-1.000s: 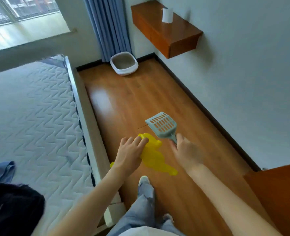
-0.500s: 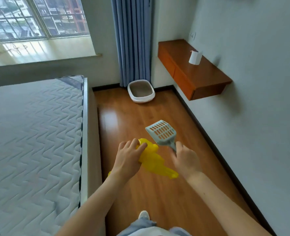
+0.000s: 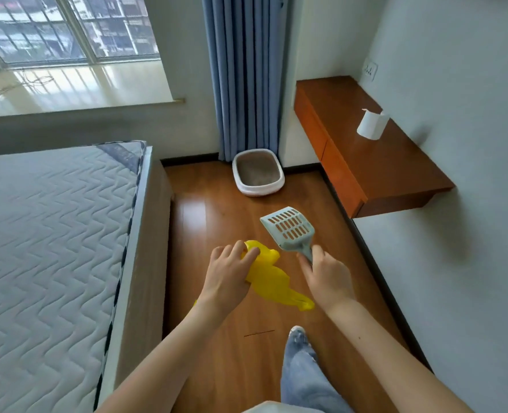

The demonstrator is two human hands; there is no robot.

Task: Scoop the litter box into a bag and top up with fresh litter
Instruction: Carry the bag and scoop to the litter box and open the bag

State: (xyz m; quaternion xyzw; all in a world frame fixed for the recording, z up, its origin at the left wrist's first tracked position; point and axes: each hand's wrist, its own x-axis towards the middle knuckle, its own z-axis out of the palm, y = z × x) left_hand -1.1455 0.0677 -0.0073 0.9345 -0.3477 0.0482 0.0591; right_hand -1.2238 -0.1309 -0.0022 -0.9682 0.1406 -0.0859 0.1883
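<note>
Litter box [image 3: 258, 172]: on the floor below the curtain, well ahead of both hands. White rigid tub, likely heavy with litter; take by the rim if moved. Clumps not discernible at this range.
Yellow bag [image 3: 272, 280]: bunched in the left hand [image 3: 228, 277], fingers curled round it. Thin, soft, slippery film; mouth not visible.
Scoop [image 3: 290, 229]: slotted stiff plastic, light; right hand [image 3: 327, 278] grips the handle, which it mostly hides.
Fresh litter supply: not in view.

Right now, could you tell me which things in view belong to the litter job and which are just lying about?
For the job:
litter box on the floor by the curtain
slotted scoop, held by the right hand
yellow bag, held by the left hand

Lying about:
paper roll on the wall shelf
mattress
</note>
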